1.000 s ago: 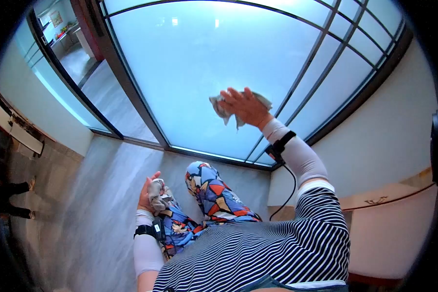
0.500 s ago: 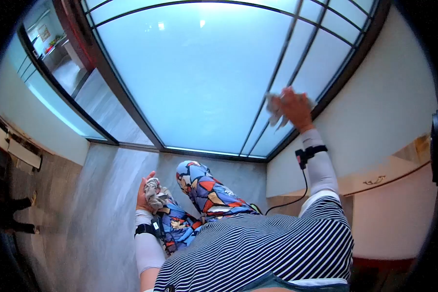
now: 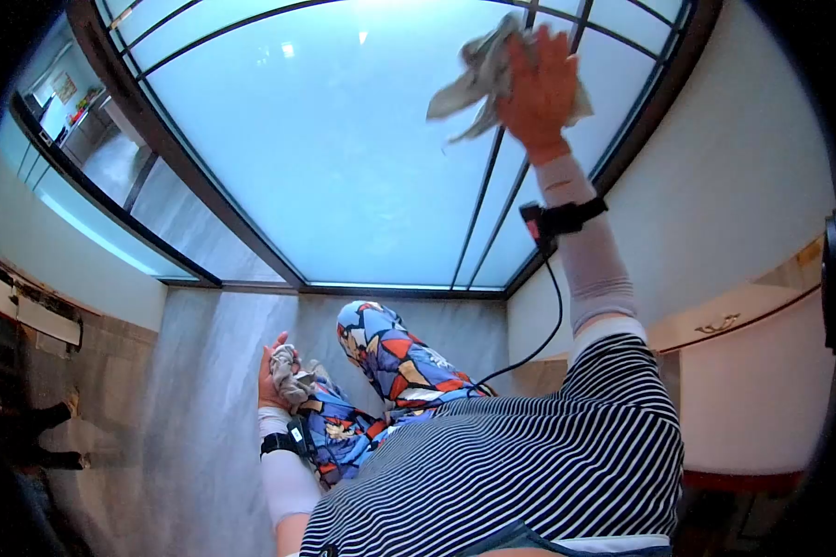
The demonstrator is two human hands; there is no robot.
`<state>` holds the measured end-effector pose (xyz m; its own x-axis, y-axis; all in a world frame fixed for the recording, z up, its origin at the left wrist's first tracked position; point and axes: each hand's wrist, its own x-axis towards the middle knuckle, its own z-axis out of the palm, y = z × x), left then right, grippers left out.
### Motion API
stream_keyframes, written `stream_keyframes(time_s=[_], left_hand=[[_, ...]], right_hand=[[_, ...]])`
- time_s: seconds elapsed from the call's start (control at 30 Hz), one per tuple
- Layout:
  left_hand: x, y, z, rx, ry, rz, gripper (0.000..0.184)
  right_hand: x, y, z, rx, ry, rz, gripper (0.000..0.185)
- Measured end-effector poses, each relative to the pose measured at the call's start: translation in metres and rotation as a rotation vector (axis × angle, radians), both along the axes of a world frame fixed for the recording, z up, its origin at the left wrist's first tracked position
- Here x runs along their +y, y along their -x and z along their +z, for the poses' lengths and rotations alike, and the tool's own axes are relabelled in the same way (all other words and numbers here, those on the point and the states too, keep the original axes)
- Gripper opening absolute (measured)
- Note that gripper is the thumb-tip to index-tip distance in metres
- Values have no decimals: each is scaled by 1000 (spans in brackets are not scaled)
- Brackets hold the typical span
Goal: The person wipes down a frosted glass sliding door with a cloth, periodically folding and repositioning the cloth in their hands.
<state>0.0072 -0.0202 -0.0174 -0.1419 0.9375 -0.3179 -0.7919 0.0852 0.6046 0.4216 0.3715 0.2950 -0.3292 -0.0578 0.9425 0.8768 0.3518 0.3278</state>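
Observation:
My right hand (image 3: 541, 102) is raised high on the frosted glass door panel (image 3: 334, 176), holding a grey cloth (image 3: 478, 79) at the dark vertical bars. The cloth's loose ends hang out to the left, and part of it shows beneath the fingers on the right. Low on the left, by my knee, my left hand (image 3: 268, 379) is closed around a second, crumpled grey cloth (image 3: 291, 379). Its fingers are partly hidden behind the bundle.
A dark door frame (image 3: 190, 176) borders the glass, with an open doorway to another room at left. To the right are a pale wall (image 3: 715, 158) and a drawer with a handle (image 3: 717, 325). A black cable (image 3: 553, 325) hangs from my right wrist strap. Grey floor (image 3: 204, 371) lies below.
My right hand has moved up the glass and slightly left with its cloth, which now flares out to the left. My left hand stays low with its bundle, almost unmoved.

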Motion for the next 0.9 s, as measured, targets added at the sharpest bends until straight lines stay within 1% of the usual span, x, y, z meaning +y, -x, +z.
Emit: stream_keyframes(time_s=[0.03,0.1,0.17,0.2,0.23,0.3,0.37,0.43,0.5,0.57,0.63,0.7,0.77,0.83,0.9], left_hand=[[1,1,0,5,7,0,55],[1,3,1,-21,13,13,54],[1,3,1,-11,23,13,55],[0,4,2,-5,23,16,55],[-1,7,0,-1,27,18,55],[-4,10,-1,0,30,11,55],[-5,8,2,3,26,15,55],[-6,7,2,3,21,21,55],[-5,8,0,-17,45,27,55],[-4,8,5,-6,45,22,55],[-2,3,6,-4,40,18,55],[-3,-2,9,28,42,32,55],[-3,-5,13,25,49,19,55],[-1,-7,15,23,59,-8,55],[-1,-8,12,-8,33,0,55]], right_hand=[[0,5,-24,-69,-9,104,80],[11,11,-81,-186,-91,57,75],[-1,10,-120,-260,-47,32,72],[-5,9,-137,-277,19,80,67],[-10,7,-153,-303,62,38,67],[-10,7,-177,-341,39,46,67],[-20,1,-193,-427,112,-9,64],[-20,-4,-206,-463,87,20,65],[-23,-14,-223,-485,123,25,66],[-28,-25,-238,-545,207,-120,69],[-33,-43,-243,-534,239,-82,70],[-34,-65,-246,-520,390,-198,71],[-29,-92,-230,-394,463,-267,76],[-13,-114,-197,-142,357,-192,85],[-10,-120,-138,17,320,-207,91]])
